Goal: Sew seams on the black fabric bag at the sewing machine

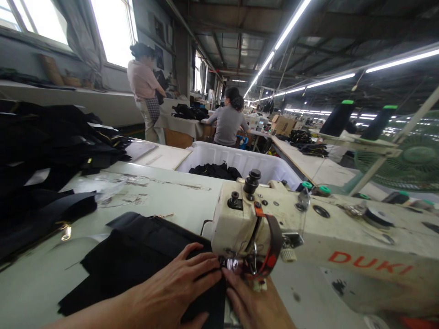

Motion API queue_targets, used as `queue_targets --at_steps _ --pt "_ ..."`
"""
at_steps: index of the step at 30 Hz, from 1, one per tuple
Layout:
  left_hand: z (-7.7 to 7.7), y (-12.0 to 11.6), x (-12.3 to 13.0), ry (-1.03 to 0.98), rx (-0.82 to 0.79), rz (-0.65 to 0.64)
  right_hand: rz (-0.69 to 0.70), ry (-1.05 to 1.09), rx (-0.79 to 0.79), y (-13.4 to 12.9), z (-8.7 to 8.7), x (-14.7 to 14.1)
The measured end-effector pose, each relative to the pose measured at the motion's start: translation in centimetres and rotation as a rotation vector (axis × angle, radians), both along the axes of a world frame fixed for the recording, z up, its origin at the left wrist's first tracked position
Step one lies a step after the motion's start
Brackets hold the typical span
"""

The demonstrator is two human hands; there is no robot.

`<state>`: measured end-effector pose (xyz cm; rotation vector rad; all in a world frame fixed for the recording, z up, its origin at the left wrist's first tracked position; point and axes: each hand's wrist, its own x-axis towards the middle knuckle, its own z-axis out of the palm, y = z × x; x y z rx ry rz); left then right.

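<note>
Black fabric point(137, 256) lies on the pale sewing table, its right edge reaching under the needle area of the sewing machine point(240, 219). My left hand point(174, 283) rests on this fabric with its fingers spread, the fingertips just left of the presser foot. Close to the needle on the right, my right hand point(250, 297) touches the fabric edge; the machine head partly hides it, and whether its fingers pinch the cloth is unclear. A gold zipper end point(164, 215) shows at the fabric's top edge.
Piles of black pieces point(51, 137) lie at the left. Beyond the table stands a white bin point(274, 167) holding dark fabric. Thread cones point(338, 119) and a green fan point(411, 157) are at the right. Two people are farther back.
</note>
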<state>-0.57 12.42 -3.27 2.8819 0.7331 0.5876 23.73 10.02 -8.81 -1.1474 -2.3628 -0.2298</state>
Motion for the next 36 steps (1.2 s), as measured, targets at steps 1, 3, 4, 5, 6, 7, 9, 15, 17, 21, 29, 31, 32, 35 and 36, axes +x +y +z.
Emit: queue_targets --at_steps 1,3,4,5,6,7,9,15,17,21,29,31,32,35,36 --pt "-0.4 -0.2 0.0 0.023 -0.008 0.003 -0.004 0.064 -0.033 -0.2 0.5 0.0" --pt "-1.1 -0.6 0.1 0.079 -0.01 0.026 0.0 0.147 -0.103 -0.7 1.5 0.1" --pt "-1.3 -0.9 0.2 0.104 -0.01 0.045 0.012 0.165 -0.127 -0.9 1.8 0.2" --pt "-1.4 -1.2 0.2 0.117 -0.011 0.059 0.036 0.164 -0.145 -1.1 2.1 0.3" --pt "-1.3 -1.5 0.3 0.12 -0.014 0.065 0.066 0.151 -0.153 -1.3 2.3 0.4" --pt "-1.2 -1.7 0.3 0.115 -0.022 0.059 0.103 0.121 -0.156 -1.5 2.5 0.6" --pt "-0.7 -2.2 0.5 0.092 -0.054 0.022 0.192 0.029 -0.155 -1.7 2.8 0.8" --pt "-0.7 -3.2 1.5 -0.097 -0.103 -0.037 0.327 -0.138 -0.151 -1.9 3.5 0.9" --pt "-1.3 -3.2 1.6 -0.169 -0.08 -0.052 0.34 -0.12 -0.162 -2.1 3.5 0.9" --pt "-2.0 -3.2 1.6 -0.275 -0.156 -0.036 0.321 -0.063 -0.248 -2.7 3.7 0.9" --pt "-1.5 -3.4 1.5 -0.313 -0.111 0.018 0.161 -0.104 -0.487 -4.8 4.6 -0.1" --pt "-1.3 -3.5 1.7 -0.284 -0.044 -0.014 0.158 -0.112 -0.516 -4.9 4.6 -0.2" --pt "-1.2 -3.6 1.7 -0.259 -0.02 -0.029 0.156 -0.115 -0.521 -4.9 4.6 -0.2" --pt "-0.9 -3.7 1.8 -0.181 0.032 -0.063 0.157 -0.111 -0.519 -4.8 4.5 -0.1" --pt "-0.9 -3.7 1.8 -0.167 0.043 -0.065 0.157 -0.106 -0.518 -4.7 4.5 -0.1"
